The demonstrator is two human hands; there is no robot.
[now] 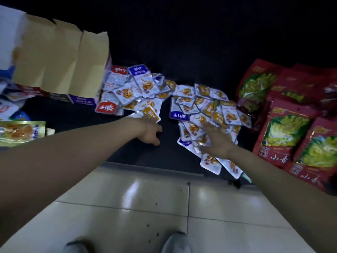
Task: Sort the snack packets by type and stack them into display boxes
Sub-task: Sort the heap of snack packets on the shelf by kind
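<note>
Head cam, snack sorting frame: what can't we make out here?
All in the head view:
- Cardboard box: its flap faces the camera and hides the inside; the left edge cuts it off.
- Left hand: fingers point away and are blurred; grip unclear.
- Right hand: hides the packets beneath it.
- Small packets: print too small and blurred to read.
- Red bags: the right edge cuts off the stack.
</note>
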